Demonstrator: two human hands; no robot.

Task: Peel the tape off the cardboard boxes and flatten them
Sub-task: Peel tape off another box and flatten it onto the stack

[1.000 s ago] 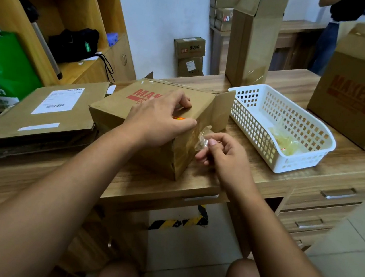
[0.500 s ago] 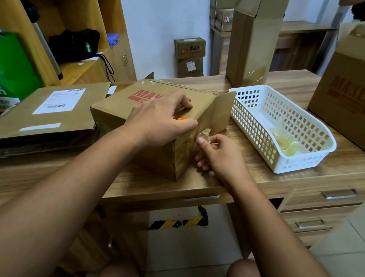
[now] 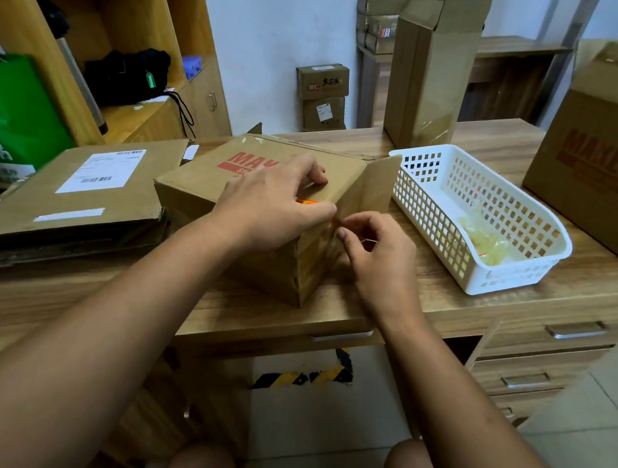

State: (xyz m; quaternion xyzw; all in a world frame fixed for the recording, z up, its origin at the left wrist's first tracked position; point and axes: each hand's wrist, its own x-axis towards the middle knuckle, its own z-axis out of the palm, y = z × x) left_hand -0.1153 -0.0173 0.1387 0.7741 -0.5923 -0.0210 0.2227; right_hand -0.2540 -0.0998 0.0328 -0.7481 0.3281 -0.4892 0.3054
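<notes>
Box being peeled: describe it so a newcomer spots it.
On the wooden desk, left of the white basket, lies a low cardboard box. Unlike the taller MAKEUP box far right, its red print faces up; the left hand holds it, the right hand pinches its tape.

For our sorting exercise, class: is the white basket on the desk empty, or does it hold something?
Not empty: the white basket holds a crumpled wad of clear yellowish tape lying at its right end.

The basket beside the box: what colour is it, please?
The basket is white, per the head view.
</notes>
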